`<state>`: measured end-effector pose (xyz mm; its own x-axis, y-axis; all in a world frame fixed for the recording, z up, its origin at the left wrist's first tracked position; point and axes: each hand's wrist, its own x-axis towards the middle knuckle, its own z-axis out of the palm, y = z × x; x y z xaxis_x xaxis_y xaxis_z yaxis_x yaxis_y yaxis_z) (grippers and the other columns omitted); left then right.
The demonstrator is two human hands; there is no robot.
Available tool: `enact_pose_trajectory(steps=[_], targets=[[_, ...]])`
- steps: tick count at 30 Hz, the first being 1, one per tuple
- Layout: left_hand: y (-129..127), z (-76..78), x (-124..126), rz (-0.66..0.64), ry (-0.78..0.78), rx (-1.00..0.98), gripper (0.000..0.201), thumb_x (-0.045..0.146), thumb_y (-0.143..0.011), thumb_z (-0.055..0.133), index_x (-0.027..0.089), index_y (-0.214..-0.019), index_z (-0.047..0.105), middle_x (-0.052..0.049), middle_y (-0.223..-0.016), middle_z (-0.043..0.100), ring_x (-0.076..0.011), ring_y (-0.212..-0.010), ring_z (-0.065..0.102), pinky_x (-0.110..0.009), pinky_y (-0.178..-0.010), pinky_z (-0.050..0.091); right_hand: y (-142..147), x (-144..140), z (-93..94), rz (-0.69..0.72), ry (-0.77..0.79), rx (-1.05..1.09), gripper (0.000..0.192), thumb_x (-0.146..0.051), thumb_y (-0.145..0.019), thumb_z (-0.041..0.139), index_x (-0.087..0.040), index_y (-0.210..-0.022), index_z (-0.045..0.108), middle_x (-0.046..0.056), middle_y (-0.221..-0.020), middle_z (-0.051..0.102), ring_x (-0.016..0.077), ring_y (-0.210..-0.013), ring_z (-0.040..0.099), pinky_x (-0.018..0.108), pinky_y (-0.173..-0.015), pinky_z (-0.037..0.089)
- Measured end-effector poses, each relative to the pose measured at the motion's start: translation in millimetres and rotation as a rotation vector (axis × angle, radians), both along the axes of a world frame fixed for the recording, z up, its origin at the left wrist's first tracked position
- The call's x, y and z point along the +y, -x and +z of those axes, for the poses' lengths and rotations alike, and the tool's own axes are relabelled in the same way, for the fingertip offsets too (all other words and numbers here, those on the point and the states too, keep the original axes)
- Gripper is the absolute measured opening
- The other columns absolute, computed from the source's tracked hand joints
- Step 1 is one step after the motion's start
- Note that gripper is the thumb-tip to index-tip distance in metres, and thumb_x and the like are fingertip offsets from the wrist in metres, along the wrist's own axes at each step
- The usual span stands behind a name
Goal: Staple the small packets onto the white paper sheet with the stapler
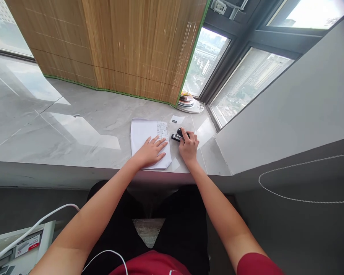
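Red shirt [151, 267] and black trousers [183, 225], nearest the viewer; white cable [34, 225] at lower left. Left hand [150, 152]: flat, fingers spread, palm down on a white sheet of paper [145, 133] at the front edge of the grey stone ledge [74, 130]. Right hand [188, 145]: fingers curled over a black stapler [178, 135], just beside the paper's right edge. Small white slip [177, 120] behind the stapler. Stacked plates [189, 102] in the far right corner, by the window.
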<state>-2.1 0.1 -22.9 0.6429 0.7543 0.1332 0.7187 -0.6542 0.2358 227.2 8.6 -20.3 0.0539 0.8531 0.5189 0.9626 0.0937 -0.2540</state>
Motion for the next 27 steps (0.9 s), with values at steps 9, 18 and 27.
enact_pose_trajectory(steps=[9,18,27], targets=[[25.5,23.0,6.6,0.265,-0.196,-0.423,0.040,0.029,-0.109,0.037,0.019,-0.132,0.068,-0.013,-0.143,0.062,-0.0267,-0.133,0.057,-0.044,-0.117,0.044,-0.9,1.5,0.6,-0.083,0.087,0.154,0.052,-0.021,-0.097,0.052,-0.024,-0.149,0.058,0.014,-0.122,0.064,0.0310,-0.107,0.058,0.046,-0.097,0.045],[164.0,7.5,21.3,1.000,0.017,0.019,0.065,0.045,-0.106,0.037,0.009,-0.159,0.047,-0.026,-0.168,0.033,-0.0517,-0.156,0.022,-0.076,-0.121,0.019,8.6,-13.8,5.5,0.019,-0.014,0.307,0.035,-0.014,-0.091,0.059,-0.017,-0.126,0.065,0.014,-0.119,0.065,0.0306,-0.113,0.060,0.041,-0.095,0.050],[161.1,3.7,15.1,0.986,-0.087,0.061,0.063,0.042,-0.104,0.032,0.009,-0.154,0.051,-0.027,-0.162,0.041,-0.0503,-0.150,0.032,-0.075,-0.119,0.024,137.2,-23.3,23.8,0.193,0.120,0.277,0.026,-0.016,-0.095,0.062,-0.022,-0.119,0.059,0.006,-0.114,0.064,0.0220,-0.104,0.061,0.031,-0.081,0.049]])
